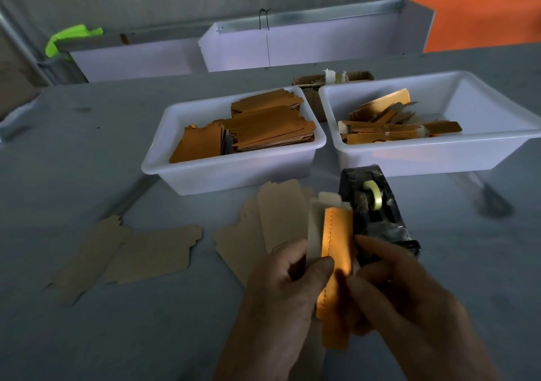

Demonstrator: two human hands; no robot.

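A: Where is the carton?
B: The orange carton (336, 243) is held nearly upright over the near middle of the grey table (117, 336), with its pale top flaps pointing away.
A: And the hands?
B: The left hand (281, 287) grips its left side, thumb pressed across the orange face and fingers curled behind. The right hand (409, 301) pinches the right edge with its fingers drawn in close.
A: What crowds it?
B: The black tape dispenser (377, 213) sits just behind the carton's right edge. I cannot tell whether the right fingers touch it. Farther back, the left tub (234, 169) holds stacked flat orange blanks and the right tub (424, 152) holds loose folded ones. Both near rims are well apart from the hands.
A: Open room?
B: Brown flat blanks (146, 251) lie to the left. Grey tabletop shows on the near left and near right.
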